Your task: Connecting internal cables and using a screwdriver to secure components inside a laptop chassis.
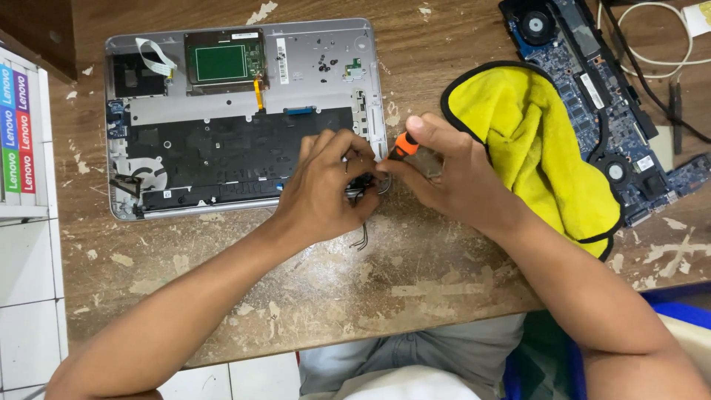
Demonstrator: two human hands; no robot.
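An opened silver laptop base [311,63] lies upside down on a worn wooden table [385,281], its black inner panel and green board exposed. My left hand [322,185] rests on the base's near right corner, fingers curled around a small dark part with thin black wires [361,238] trailing from it. My right hand [444,167] grips a screwdriver with an orange and black handle [404,146], its tip hidden between my two hands at that corner.
A yellow cloth with black trim [533,141] lies right of my hands. A blue motherboard with two fans [592,81] sits at the far right, with a white cable [652,63] beside it. A white box with coloured labels [18,133] stands at the left edge.
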